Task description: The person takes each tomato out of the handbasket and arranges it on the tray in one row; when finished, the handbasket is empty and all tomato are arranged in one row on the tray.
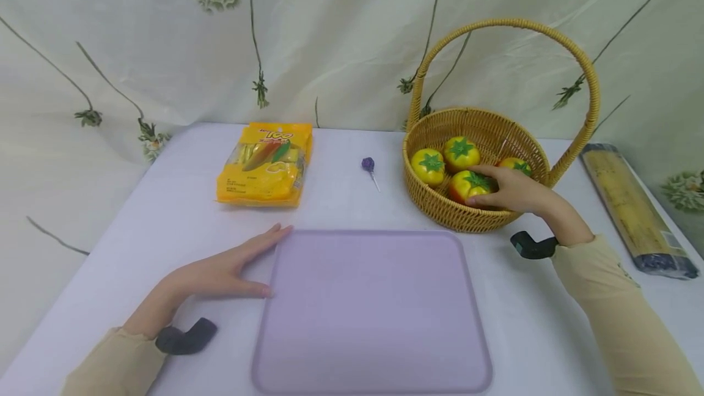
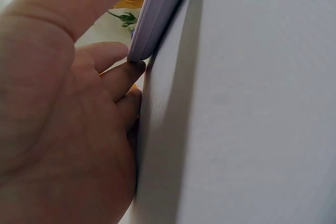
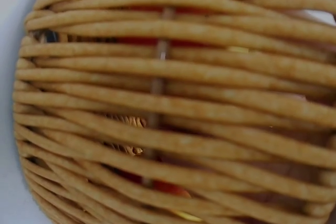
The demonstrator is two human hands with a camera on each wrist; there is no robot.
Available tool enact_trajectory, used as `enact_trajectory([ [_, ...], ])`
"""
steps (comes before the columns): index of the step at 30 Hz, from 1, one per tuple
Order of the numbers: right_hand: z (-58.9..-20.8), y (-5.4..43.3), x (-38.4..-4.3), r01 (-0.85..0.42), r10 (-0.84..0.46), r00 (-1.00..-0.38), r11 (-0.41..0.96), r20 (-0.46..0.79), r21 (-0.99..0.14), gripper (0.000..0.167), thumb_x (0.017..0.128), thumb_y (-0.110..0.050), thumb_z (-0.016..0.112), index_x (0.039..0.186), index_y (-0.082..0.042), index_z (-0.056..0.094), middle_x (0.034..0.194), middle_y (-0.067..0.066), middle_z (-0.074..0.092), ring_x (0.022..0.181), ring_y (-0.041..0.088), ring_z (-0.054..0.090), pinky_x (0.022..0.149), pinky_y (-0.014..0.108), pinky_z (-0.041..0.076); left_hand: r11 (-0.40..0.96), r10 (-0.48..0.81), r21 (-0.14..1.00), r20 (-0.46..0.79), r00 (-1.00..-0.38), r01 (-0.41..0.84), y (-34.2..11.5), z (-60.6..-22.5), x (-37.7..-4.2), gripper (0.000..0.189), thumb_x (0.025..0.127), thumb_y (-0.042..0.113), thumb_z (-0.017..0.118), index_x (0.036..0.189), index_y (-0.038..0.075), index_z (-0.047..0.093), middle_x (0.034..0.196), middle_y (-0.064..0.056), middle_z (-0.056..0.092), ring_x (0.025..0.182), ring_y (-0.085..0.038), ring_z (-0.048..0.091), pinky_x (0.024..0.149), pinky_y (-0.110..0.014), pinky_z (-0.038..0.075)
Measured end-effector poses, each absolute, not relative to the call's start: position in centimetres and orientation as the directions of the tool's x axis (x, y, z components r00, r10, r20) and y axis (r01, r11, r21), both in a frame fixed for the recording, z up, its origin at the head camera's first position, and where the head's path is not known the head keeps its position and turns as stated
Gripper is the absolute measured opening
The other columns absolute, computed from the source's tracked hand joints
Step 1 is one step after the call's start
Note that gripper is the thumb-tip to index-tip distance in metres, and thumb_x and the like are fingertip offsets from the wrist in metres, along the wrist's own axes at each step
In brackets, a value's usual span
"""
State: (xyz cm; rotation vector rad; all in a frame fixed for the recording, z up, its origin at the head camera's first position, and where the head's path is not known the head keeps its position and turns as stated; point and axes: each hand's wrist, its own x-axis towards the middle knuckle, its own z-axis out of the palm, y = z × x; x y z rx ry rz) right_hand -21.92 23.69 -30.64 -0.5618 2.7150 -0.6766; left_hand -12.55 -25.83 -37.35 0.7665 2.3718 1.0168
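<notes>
My right hand (image 1: 511,190) reaches over the rim of a wicker basket (image 1: 464,220) and holds the front tomato (image 1: 467,185), yellow and red with a green star-shaped top. The thumb is at its front side and the fingers at its back. Two more tomatoes, a left one (image 1: 428,167) and a rear one (image 1: 462,153), sit beside it. Another tomato (image 1: 515,165) is partly hidden behind the hand. In the right wrist view the basket's woven wall (image 3: 157,98) covers most of the hand. My left hand (image 1: 220,271) touches the left edge of a lilac tray (image 1: 374,310), fingers straight and spread.
A yellow mango candy bag (image 1: 264,167) lies at the back left. Between it and the basket is a purple lollipop (image 1: 368,165). A long wrapped pack (image 1: 635,206) lies at the right edge. The basket's tall handle (image 1: 511,22) arches above. A flowered cloth (image 1: 341,47) hangs behind.
</notes>
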Motion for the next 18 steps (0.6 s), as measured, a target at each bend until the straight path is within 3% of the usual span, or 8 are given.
enact_trajectory([
  [10,-30.0,24.2,-21.5,-0.289,-0.445,-0.882,0.771,-0.156,-0.568,0.074,0.088,-0.035,0.065,0.141,0.006,0.033,0.131,0.030,0.043,0.113,0.039,0.043,0.095,0.057,0.036,0.576,0.644,0.756,-0.185,-0.743,0.311,-25.9,-37.4,-12.6,0.096,0.078,0.042,0.073,0.151,0.027,0.012,0.156,-0.006,0.004,0.140,-0.025,0.002,0.108,-0.055,0.009],
  [18,-26.8,23.6,-19.7,-0.324,-0.432,-0.900,0.747,-0.053,-0.581,0.075,0.086,-0.029,0.069,0.145,-0.003,0.031,0.130,0.024,0.045,0.105,0.034,0.047,0.085,0.049,0.043,0.575,0.641,0.762,-0.194,-0.742,0.298,-25.9,-37.2,-12.5,0.098,0.078,0.041,0.074,0.152,0.024,0.011,0.156,-0.007,0.003,0.140,-0.027,0.002,0.108,-0.056,0.009],
])
